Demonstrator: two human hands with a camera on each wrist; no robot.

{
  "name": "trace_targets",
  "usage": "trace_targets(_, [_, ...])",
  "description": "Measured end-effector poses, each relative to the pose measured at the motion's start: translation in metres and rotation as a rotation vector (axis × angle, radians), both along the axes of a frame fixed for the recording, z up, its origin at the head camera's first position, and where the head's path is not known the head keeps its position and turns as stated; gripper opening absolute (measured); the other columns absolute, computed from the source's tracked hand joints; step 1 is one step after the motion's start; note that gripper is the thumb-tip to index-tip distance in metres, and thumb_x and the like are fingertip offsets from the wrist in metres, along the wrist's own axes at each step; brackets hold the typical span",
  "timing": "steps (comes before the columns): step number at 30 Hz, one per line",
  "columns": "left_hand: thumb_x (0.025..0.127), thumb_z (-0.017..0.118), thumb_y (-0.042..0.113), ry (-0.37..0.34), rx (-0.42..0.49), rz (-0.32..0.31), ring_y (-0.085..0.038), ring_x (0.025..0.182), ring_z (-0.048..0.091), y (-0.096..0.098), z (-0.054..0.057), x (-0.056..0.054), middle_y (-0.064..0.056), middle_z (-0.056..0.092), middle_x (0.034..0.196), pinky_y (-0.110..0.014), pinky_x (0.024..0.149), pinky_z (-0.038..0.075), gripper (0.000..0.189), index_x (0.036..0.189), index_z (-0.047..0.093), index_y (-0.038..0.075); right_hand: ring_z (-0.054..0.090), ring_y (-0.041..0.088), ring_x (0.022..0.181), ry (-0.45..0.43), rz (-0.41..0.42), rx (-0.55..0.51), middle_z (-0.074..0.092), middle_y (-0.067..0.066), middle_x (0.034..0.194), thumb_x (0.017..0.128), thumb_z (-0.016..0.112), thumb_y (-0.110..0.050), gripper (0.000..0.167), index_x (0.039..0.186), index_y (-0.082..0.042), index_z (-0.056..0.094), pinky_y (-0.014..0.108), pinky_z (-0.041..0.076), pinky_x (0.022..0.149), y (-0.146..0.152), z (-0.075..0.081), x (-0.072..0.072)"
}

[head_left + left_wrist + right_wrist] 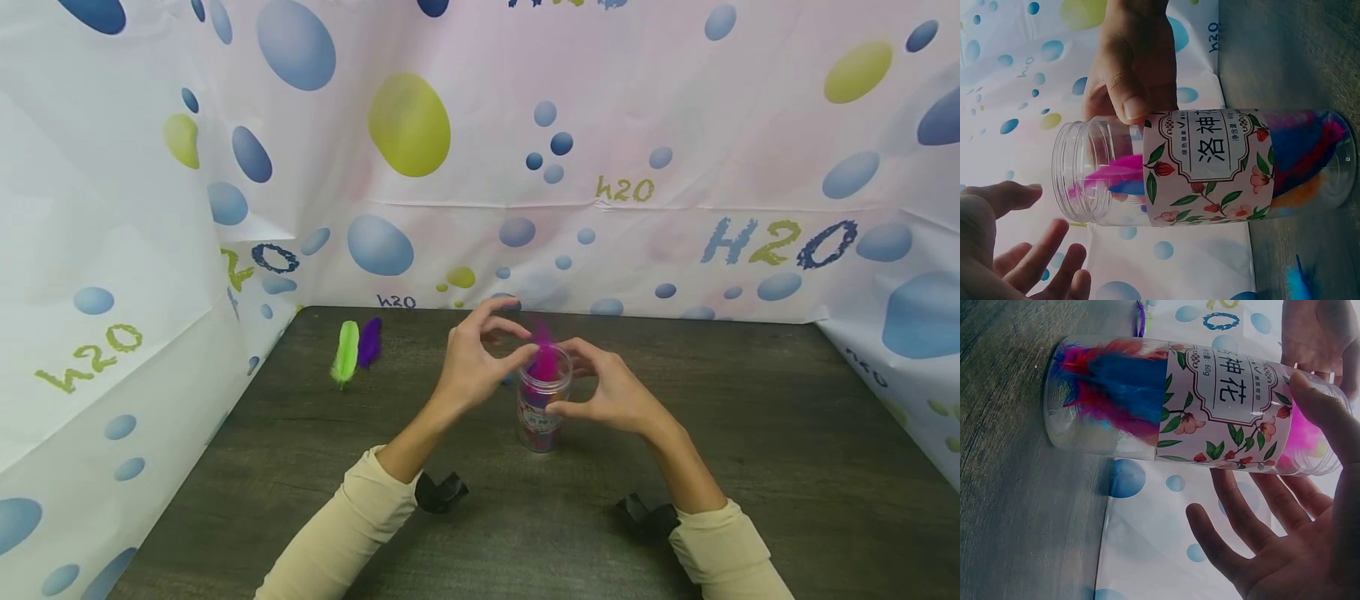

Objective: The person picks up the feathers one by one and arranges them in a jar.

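Note:
A clear plastic jar (pixel 538 421) with a pink flowered label (pixel 1210 165) stands upright and lidless on the table. My right hand (pixel 615 392) holds it near the top, thumb on one side and fingers round the other. Inside are blue, red and orange feathers (pixel 1125 381). A bright pink feather (pixel 545 364) stands in the jar's upper part at the mouth. Just over the rim, on the left, my left hand (pixel 480 358) hovers. In the left wrist view its thumb and fingers are spread apart with nothing between them.
A lime green feather (pixel 346 353) and a purple feather (pixel 369 343) lie at the back left of the dark wooden table (pixel 750 433). A small blue feather (pixel 1297 281) lies behind the jar. A bubble-printed sheet (pixel 480 167) hangs along the back and sides.

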State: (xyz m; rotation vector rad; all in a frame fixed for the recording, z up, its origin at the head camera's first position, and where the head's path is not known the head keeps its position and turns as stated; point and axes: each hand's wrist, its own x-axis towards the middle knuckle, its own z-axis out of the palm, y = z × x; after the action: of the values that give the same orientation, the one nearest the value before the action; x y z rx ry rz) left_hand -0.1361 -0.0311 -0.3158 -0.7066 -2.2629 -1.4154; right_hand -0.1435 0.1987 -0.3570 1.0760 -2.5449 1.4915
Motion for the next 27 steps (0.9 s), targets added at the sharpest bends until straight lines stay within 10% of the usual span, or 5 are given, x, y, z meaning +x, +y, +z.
trace_targets(27, [0.093, 0.073, -0.004, -0.080, -0.080, 0.088, -0.032, 0.085, 0.073, -0.052, -0.018, -0.014, -0.016, 0.074, 0.091, -0.044, 0.082, 0.062, 0.021, 0.113, 0.069, -0.005, 0.070, 0.037, 0.112, -0.005, -0.026, 0.025, 0.071, 0.014, 0.120, 0.082, 0.089, -0.014, 0.065, 0.136, -0.001, 0.056, 0.061, 0.054, 0.097, 0.000, 0.001, 0.002])
